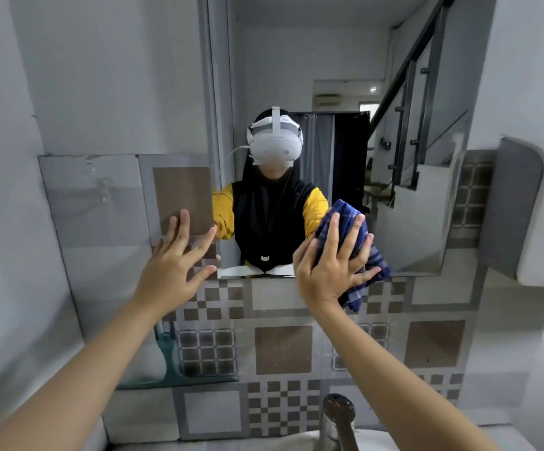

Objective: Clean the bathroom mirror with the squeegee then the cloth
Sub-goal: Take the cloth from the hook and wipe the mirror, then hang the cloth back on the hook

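The bathroom mirror (404,222) hangs on the tiled wall straight ahead and reflects a person in a headset. My right hand (332,265) presses a blue checked cloth (365,271) flat against the mirror's lower edge, fingers spread over it. My left hand (179,258) is open with fingers apart, resting at the mirror's lower left corner against the wall tiles, holding nothing. A teal squeegee (169,359) leans against the wall below my left forearm, its blade along the tile ledge.
A chrome tap (340,418) rises at the bottom centre above the white sink edge. A white and grey wall unit (531,216) sticks out at the right. Patterned grey and brown tiles (283,349) cover the wall below the mirror.
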A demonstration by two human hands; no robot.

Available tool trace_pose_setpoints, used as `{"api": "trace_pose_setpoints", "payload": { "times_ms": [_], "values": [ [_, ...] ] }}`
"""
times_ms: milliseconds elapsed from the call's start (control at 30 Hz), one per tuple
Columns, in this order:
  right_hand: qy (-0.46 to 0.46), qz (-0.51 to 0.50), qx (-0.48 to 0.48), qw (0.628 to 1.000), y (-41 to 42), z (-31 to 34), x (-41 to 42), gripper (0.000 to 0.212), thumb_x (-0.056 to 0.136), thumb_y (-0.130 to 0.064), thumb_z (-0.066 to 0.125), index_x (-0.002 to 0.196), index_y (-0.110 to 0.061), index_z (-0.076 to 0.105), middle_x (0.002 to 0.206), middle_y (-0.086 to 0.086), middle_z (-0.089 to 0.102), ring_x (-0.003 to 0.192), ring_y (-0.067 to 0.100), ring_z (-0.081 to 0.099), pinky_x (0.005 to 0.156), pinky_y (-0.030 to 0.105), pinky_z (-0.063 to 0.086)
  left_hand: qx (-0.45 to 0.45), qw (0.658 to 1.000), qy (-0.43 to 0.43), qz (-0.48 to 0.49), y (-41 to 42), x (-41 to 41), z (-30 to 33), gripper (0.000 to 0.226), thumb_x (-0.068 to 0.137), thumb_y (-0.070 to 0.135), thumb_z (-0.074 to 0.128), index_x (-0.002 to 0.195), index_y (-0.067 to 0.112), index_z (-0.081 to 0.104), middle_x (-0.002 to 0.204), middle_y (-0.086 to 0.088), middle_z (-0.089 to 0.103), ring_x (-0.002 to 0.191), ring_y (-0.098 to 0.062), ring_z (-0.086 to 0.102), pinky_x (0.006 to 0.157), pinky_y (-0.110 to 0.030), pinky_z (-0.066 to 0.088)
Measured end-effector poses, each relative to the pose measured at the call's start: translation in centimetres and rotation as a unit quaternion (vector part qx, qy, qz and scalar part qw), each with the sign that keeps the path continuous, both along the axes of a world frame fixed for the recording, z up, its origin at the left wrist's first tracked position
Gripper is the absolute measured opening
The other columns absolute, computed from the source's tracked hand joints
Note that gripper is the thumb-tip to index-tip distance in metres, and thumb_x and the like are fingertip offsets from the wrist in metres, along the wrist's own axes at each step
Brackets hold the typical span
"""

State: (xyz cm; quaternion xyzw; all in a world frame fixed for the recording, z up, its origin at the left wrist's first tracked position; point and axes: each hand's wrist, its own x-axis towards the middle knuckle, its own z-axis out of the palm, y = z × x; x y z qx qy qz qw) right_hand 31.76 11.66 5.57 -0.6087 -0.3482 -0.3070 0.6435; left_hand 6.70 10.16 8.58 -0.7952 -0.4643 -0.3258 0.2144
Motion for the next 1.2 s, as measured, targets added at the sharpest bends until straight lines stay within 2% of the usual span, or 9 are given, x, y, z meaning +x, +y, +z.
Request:
{"api": "trace_pose_setpoints", "payload": {
  "times_ms": [200, 367, 533, 667, 733, 867, 933, 1033, 1200],
  "values": [
    [-0.030, 0.051, -0.014, 0.998, 0.6, 0.2, -8.0, 0.057, 0.091, -0.040, 0.048, 0.146, -0.038, 0.032, 0.156, -0.004, 0.023, 0.143, 0.028, 0.024, 0.106, 0.071, 0.010, -0.012, 1.000, 0.016, 0.020, -0.7, -2.6, 0.3, 0.073, 0.085, 0.063, 0.027, 0.146, 0.032, 0.002, 0.156, -0.004, -0.013, 0.143, -0.023, -0.010, 0.109, -0.053, 0.008],
    [-0.082, 0.092, -0.033, 0.992, 0.6, -0.5, -12.4, 0.051, 0.093, -0.040, 0.045, 0.143, -0.037, 0.039, 0.156, -0.006, 0.026, 0.142, 0.026, 0.024, 0.110, 0.060, 0.001, -0.019, 0.998, -0.010, 0.060, -0.2, -5.2, 0.3, 0.076, 0.086, 0.056, 0.040, 0.145, 0.030, 0.001, 0.155, -0.001, -0.018, 0.142, -0.021, -0.015, 0.110, -0.047, 0.005],
    [-0.211, 0.106, -0.010, 0.972, 1.1, -1.0, -14.1, 0.053, 0.090, -0.025, 0.052, 0.142, -0.032, 0.042, 0.151, -0.006, 0.038, 0.137, 0.021, 0.033, 0.111, 0.049, 0.012, -0.038, 0.999, -0.028, -0.006, 0.2, -5.9, 0.3, 0.084, 0.083, 0.043, 0.057, 0.145, 0.032, 0.000, 0.155, 0.002, -0.017, 0.141, -0.018, -0.017, 0.111, -0.041, 0.005],
    [-0.196, 0.190, -0.021, 0.962, 0.2, -0.7, -14.5, 0.054, 0.091, -0.013, 0.052, 0.141, -0.029, 0.042, 0.150, -0.006, 0.041, 0.137, 0.020, 0.035, 0.102, 0.059, 0.034, -0.052, 0.989, -0.102, -0.089, -0.7, -6.3, 1.0, 0.068, 0.087, 0.039, 0.054, 0.143, 0.028, 0.016, 0.156, 0.007, -0.003, 0.142, -0.009, -0.008, 0.113, -0.037, 0.011],
    [-0.180, 0.263, -0.013, 0.948, -1.0, -0.3, -14.5, 0.052, 0.090, -0.008, 0.049, 0.140, -0.024, 0.046, 0.148, -0.003, 0.044, 0.133, 0.023, 0.042, 0.100, 0.056, 0.039, -0.092, 0.964, -0.199, -0.154, -1.8, -6.2, 1.8, 0.059, 0.089, 0.033, 0.054, 0.142, 0.022, 0.028, 0.155, 0.007, 0.015, 0.141, -0.004, 0.008, 0.115, -0.035, 0.016],
    [-0.155, 0.389, 0.035, 0.908, -4.1, 0.5, -15.7, 0.042, 0.094, -0.009, 0.049, 0.135, -0.011, 0.053, 0.138, 0.008, 0.056, 0.115, 0.017, 0.050, 0.095, 0.044, 0.045, -0.174, 0.857, -0.385, -0.295, -5.5, -4.9, 3.2, 0.038, 0.093, 0.024, 0.049, 0.130, 0.020, 0.048, 0.137, 0.003, 0.049, 0.122, 0.002, 0.046, 0.101, -0.017, 0.039],
    [-0.126, 0.435, 0.035, 0.891, -6.1, 0.7, -17.0, 0.043, 0.093, -0.016, 0.048, 0.136, -0.020, 0.053, 0.133, -0.008, 0.057, 0.113, 0.013, 0.050, 0.095, 0.044, 0.046, -0.198, 0.811, -0.429, -0.347, -6.8, -4.4, 3.2, 0.030, 0.093, 0.019, 0.049, 0.122, 0.018, 0.057, 0.128, -0.001, 0.059, 0.117, -0.006, 0.054, 0.094, -0.016, 0.043],
    [-0.059, 0.518, -0.033, 0.853, -8.7, 1.1, -18.3, 0.042, 0.092, -0.034, 0.046, 0.129, -0.054, 0.048, 0.129, -0.035, 0.047, 0.126, 0.012, 0.045, 0.107, 0.045, 0.038, -0.226, 0.769, -0.483, -0.352, -7.9, -4.7, 3.0, 0.024, 0.093, 0.020, 0.050, 0.109, 0.024, 0.067, 0.110, 0.002, 0.070, 0.106, -0.014, 0.063, 0.092, -0.028, 0.049],
    [0.011, 0.631, -0.123, 0.766, -9.9, 2.6, -18.7, 0.038, 0.096, -0.040, 0.039, 0.130, -0.039, 0.053, 0.136, -0.007, 0.056, 0.135, 0.011, 0.039, 0.114, 0.046, 0.033, -0.257, 0.721, -0.570, -0.298, -8.9, -6.9, 3.0, 0.023, 0.088, 0.024, 0.056, 0.106, 0.018, 0.070, 0.101, 0.000, 0.073, 0.098, -0.019, 0.066, 0.085, -0.034, 0.054]
  ]
}}
